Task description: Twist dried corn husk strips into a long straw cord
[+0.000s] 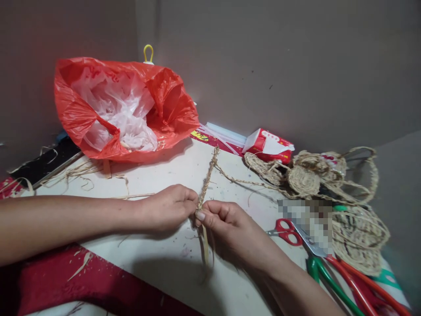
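The fingers (210, 221) of your right hand (230, 221) were pinched tight on a straw braid (206, 184), with the thumb on top. The fingers of your left hand (167, 206) were curled in close and seemed to grip the same braid from its other side, but some tips were hidden. The braid was between your two hands, its far end pointing away from you over the tabletop (171, 171).

The part past your fingers was already braided and looked neat. On the near side, loose strands (205, 250) hung down, not braided yet, so it looked like some work was left. How long it had to be, you could not tell from this.

A thin cord (241, 181) ran from near the braid's far end toward the straw coils (304, 179) on the right. Those looked made already. Small red scissors (289, 232) lay near your right arm. On the left, loose straw (82, 169) lay near a red bag (70, 109), so there seemed to be more to braid with.
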Demonstrator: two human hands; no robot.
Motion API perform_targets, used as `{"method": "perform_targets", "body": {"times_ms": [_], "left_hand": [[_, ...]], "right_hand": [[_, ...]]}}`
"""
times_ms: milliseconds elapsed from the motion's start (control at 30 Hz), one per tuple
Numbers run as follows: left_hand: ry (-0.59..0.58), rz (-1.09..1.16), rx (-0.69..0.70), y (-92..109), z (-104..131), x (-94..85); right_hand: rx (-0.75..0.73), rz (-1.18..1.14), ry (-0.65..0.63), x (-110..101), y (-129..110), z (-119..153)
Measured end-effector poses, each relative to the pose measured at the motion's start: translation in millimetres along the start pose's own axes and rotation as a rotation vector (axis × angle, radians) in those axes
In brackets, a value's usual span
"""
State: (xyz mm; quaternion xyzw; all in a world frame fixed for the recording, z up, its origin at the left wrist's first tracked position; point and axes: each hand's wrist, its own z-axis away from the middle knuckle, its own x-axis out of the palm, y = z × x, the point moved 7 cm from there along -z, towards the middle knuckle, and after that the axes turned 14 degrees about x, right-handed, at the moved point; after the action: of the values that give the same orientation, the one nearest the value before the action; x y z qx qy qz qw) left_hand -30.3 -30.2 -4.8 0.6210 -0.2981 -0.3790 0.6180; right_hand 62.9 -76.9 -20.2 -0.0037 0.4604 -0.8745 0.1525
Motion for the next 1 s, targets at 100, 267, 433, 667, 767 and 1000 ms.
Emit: {"method": "perform_targets", "body": {"times_ms": [100,267,433,667,767,1000], "left_hand": [[-0.069,-0.025,0.008,-3.2,-3.3,1.1],[-0.175,-0.071,0.015,-3.0,-5.4,1.6],[-0.154,0.148,-0.097,-5.2,-2.2,5.3],[-0.059,0.187,-0.101,-5.9,-2.0,5.9],[-0.046,0.115,-0.075,-10.0,-2.8,5.4],[-0.079,0.002,-0.050,-15.7,-3.0,4.4]], "right_hand": [[-0.050,0.101,0.060,-0.2,-8.0,3.6],[-0.105,0.249,0.054,2.0,-18.7,8.6],[-0.168,0.370,0.138,-2.3,-22.8,12.4],[-0.212,0.446,0.167,-1.2,-27.8,17.3],[-0.183,0.480,0.130,-2.4,-27.6,18.2],[-0.097,0.393,0.133,-15.6,-24.6,15.4]]}}
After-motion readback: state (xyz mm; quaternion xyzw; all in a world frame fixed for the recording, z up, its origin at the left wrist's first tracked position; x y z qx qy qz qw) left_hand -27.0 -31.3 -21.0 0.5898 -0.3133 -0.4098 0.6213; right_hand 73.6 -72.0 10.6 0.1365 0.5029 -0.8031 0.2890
